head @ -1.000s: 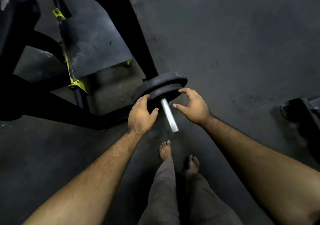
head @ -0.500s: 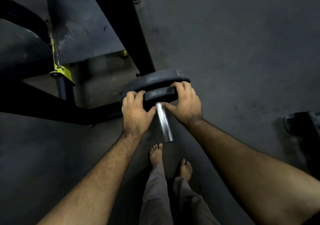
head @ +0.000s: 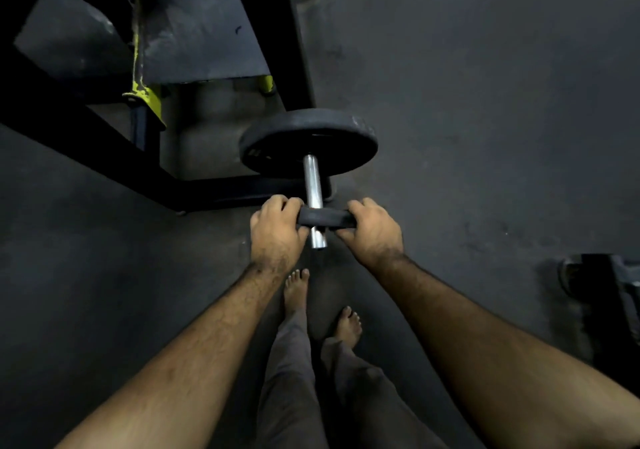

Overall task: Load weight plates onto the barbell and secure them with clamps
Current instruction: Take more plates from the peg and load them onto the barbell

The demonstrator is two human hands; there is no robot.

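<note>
Progress partial: large plate [head: 308,139] seated on sleeve [head: 313,185]; my left hand [head: 275,234] and right hand [head: 375,232] grasp small plate [head: 327,217] near its tip. No clamps visible.

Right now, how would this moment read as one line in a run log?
left hand + right hand: gripping small plate | small plate: near tip of bar sleeve | large plate: seated further in | clamps: none visible

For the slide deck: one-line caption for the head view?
Both hands, left and right, hold a small plate near the sleeve end.
</note>
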